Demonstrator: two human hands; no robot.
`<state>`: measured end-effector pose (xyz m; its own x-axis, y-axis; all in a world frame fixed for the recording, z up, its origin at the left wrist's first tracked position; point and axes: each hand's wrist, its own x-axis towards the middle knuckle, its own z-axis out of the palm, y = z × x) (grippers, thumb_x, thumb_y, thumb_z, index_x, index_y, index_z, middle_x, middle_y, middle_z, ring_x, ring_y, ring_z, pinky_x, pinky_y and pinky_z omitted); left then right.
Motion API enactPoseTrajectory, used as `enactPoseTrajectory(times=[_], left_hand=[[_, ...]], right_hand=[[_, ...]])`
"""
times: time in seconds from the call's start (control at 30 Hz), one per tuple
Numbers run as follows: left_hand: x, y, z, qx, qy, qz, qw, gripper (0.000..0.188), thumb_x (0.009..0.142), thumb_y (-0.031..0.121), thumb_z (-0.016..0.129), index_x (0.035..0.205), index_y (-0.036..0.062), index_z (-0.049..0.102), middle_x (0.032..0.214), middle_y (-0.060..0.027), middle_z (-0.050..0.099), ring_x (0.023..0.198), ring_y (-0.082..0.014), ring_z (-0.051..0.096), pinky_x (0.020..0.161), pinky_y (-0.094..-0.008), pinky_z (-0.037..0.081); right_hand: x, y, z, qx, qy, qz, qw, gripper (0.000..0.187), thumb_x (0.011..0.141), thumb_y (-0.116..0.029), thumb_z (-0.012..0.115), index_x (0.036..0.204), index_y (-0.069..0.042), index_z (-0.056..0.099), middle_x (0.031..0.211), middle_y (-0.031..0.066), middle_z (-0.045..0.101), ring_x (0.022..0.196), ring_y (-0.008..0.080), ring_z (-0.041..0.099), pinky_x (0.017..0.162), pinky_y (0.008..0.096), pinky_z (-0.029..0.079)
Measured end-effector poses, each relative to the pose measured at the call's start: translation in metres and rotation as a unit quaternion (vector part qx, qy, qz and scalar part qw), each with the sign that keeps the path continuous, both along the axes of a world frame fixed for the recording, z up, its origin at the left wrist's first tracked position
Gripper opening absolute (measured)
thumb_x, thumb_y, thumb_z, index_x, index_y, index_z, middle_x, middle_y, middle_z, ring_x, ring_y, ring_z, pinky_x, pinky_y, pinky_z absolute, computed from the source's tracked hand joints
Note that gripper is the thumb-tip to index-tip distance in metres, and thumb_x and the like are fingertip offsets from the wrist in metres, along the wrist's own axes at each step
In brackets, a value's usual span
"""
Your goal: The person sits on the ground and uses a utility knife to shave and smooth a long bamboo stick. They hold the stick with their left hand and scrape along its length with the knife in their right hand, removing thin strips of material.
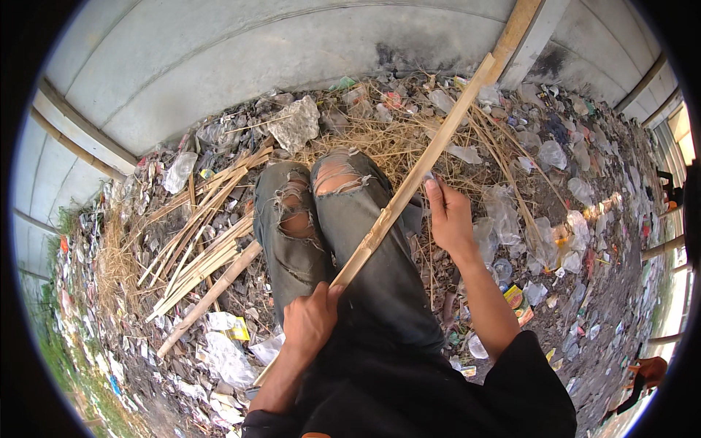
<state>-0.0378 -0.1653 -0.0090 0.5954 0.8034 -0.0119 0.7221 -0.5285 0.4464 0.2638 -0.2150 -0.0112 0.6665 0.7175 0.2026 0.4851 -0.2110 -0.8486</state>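
Observation:
A long split bamboo strip point(412, 182) slants across my lap, from lower left up to the far right, with a rough knot partway along it. My left hand point(310, 319) is closed round its near part, and a short end shows beyond the wrist. To the right of the strip, my right hand point(451, 219) is closed with the thumb pointing up toward the strip's edge. A small pale, greyish bit shows at that thumb tip; what the fingers hold is mostly hidden. My bent knees in torn dark trousers point(365, 241) lie under the strip.
Split bamboo pieces point(201, 233) lie left of my knees, beside a thicker bamboo stick point(212, 299). Fibrous shavings point(358, 131) and plastic litter point(504, 219) cover the ground. A rock point(296, 124) sits before a grey panel wall point(241, 51) with a wooden post point(518, 44).

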Motion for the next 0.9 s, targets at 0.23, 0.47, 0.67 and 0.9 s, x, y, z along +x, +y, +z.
enactPoseTrajectory(times=[0.23, 0.47, 0.67, 0.9], left_hand=[[0.007, -0.002, -0.002, -0.006, 0.009, 0.005, 1.000, 0.040, 0.106, 0.040, 0.059, 0.085, 0.0072, 0.061, 0.059, -0.0237, 0.063, 0.057, -0.0475, 0.065, 0.056, -0.0595, 0.051], [0.002, -0.003, -0.002, -0.011, 0.023, 0.017, 1.000, 0.039, 0.106, 0.042, 0.059, 0.086, 0.0083, 0.062, 0.061, -0.0241, 0.064, 0.060, -0.0483, 0.066, 0.058, -0.0606, 0.051], [0.005, -0.003, -0.004, -0.003, 0.008, 0.017, 1.000, 0.038, 0.107, 0.039, 0.058, 0.085, 0.0080, 0.061, 0.061, -0.0246, 0.063, 0.059, -0.0496, 0.065, 0.056, -0.0605, 0.050], [0.004, -0.002, -0.003, -0.010, 0.022, 0.020, 1.000, 0.038, 0.106, 0.040, 0.058, 0.084, 0.0089, 0.061, 0.061, -0.0248, 0.064, 0.059, -0.0490, 0.066, 0.056, -0.0607, 0.051]], right_hand=[[-0.050, 0.005, -0.006, -0.088, -0.065, 0.102, 0.989, 0.044, 0.111, -0.038, 0.051, 0.093, -0.002, 0.069, 0.066, 0.0221, 0.065, 0.066, 0.0467, 0.066, 0.062, 0.0541, 0.050], [-0.049, 0.002, 0.001, -0.062, -0.012, 0.106, 0.992, 0.050, 0.110, -0.041, 0.053, 0.086, 0.000, 0.067, 0.063, 0.0233, 0.063, 0.063, 0.0469, 0.065, 0.058, 0.0531, 0.049], [-0.010, 0.018, 0.013, -0.094, -0.116, 0.035, 0.988, 0.053, 0.110, -0.042, 0.052, 0.082, 0.001, 0.065, 0.061, 0.0235, 0.062, 0.062, 0.0471, 0.065, 0.058, 0.0547, 0.051], [-0.067, -0.002, 0.006, -0.138, -0.044, 0.117, 0.983, 0.051, 0.109, -0.040, 0.053, 0.084, 0.001, 0.067, 0.064, 0.0267, 0.064, 0.062, 0.0491, 0.065, 0.059, 0.0558, 0.052]])
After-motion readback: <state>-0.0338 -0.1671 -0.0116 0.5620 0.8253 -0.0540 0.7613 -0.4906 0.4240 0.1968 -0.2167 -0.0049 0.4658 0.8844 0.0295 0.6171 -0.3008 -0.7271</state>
